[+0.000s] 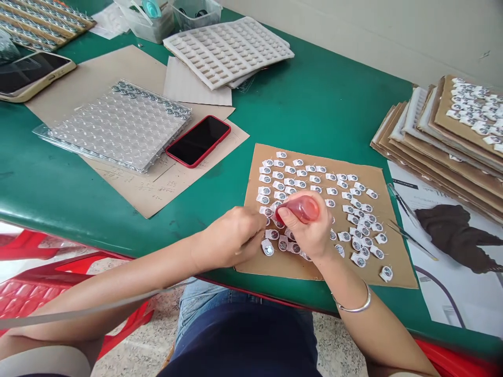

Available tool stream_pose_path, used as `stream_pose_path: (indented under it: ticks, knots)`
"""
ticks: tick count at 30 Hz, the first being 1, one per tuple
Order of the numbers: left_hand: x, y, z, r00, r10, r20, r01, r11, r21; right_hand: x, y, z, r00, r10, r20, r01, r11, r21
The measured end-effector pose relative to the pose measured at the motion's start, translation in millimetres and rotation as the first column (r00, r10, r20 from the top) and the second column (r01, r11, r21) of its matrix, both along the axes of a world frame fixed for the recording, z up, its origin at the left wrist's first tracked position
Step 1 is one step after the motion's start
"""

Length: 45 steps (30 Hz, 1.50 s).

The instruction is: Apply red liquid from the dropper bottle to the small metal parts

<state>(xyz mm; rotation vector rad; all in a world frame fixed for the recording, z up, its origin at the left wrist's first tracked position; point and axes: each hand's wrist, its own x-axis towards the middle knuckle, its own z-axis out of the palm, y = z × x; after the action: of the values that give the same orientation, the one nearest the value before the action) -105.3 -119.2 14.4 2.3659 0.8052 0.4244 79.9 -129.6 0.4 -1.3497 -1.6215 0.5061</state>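
Note:
My right hand (314, 235) is wrapped round a small translucent red squeeze bottle (304, 208), which is tilted with its narrow end toward my left hand. My left hand (238, 235) is closed beside it, with the fingertips near the bottle's lower end; whatever it may hold is hidden. Both hands are over a brown cardboard sheet (306, 269). Rows of small round metallic parts on white tabs (268, 248) lie across that sheet, some of them covered by my hands.
On the right are tweezers (412, 241) and a stack of cardboard sheets (416, 125) bearing similar parts. Toward the left lie a red-edged phone (199, 140), a clear plastic blister tray (118, 128) and another phone (33, 73). White foam trays (230, 50) sit at the back.

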Motion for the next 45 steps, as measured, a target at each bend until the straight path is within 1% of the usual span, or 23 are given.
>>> stream_pose_path:
  ticks: [4, 7, 11, 13, 15, 16, 19, 21, 24, 27, 32, 39, 45]
  knots:
    - [5, 20, 9.4, 0.999, -0.017, -0.027, 0.014, 0.992, -0.129, -1, 1, -1.2, 1.0, 0.018, 0.011, -0.019, 1.0, 0.014]
    - [6, 33, 13.0, 0.999, -0.027, -0.044, 0.017, 0.975, -0.223, 0, 1, -0.2, 1.0, -0.006, -0.021, 0.007, 0.999, 0.044]
    - [1, 41, 9.7, 0.999, -0.007, -0.052, -0.013, 0.925, -0.38, 11, -8, 12.2, 0.979, -0.051, -0.198, 0.076, 0.99, 0.121]
    - [-3, 42, 5.3, 0.999, 0.025, -0.04, -0.04, 0.911, -0.412, 17, -17, 18.3, 0.96, -0.076, -0.268, 0.115, 0.985, 0.132]
    - [-5, 42, 1.0, 0.999, 0.047, -0.018, -0.05, 0.906, -0.421, 19, -27, 18.3, 0.953, -0.11, -0.283, 0.153, 0.979, 0.132]
    - [-5, 42, -0.7, 0.999, 0.051, -0.007, -0.05, 0.903, -0.427, 18, -32, 15.2, 0.952, -0.129, -0.277, 0.171, 0.976, 0.133]
    - [-5, 42, -3.4, 0.999, 0.048, 0.016, -0.037, 0.899, -0.435, 13, -45, -4.4, 0.952, -0.187, -0.244, 0.214, 0.973, 0.09]
    - [-6, 42, -4.0, 0.999, 0.043, 0.027, -0.028, 0.904, -0.426, 8, -52, -19.3, 0.936, -0.235, -0.261, 0.253, 0.967, 0.037]
    - [-7, 42, -4.2, 0.999, 0.035, 0.042, -0.015, 0.916, -0.401, 5, -59, -32.1, 0.915, -0.278, -0.294, 0.281, 0.959, -0.032]
    - [-8, 41, -4.1, 0.998, 0.028, 0.052, -0.006, 0.925, -0.38, 5, -62, -32.1, 0.93, -0.262, -0.259, 0.259, 0.965, -0.047]
    - [-7, 40, -3.8, 0.998, 0.017, 0.054, 0.003, 0.932, -0.363, 6, -60, -27.1, 0.969, -0.202, -0.144, 0.208, 0.978, 0.025]
    - [-7, 39, -3.2, 0.999, 0.013, 0.048, 0.004, 0.94, -0.342, 3, -56, -27.2, 0.976, -0.206, -0.072, 0.212, 0.973, 0.089]
    - [-7, 39, -2.9, 0.999, 0.008, 0.053, 0.012, 0.933, -0.359, 2, -55, -26.5, 0.98, -0.195, -0.05, 0.198, 0.978, 0.07]
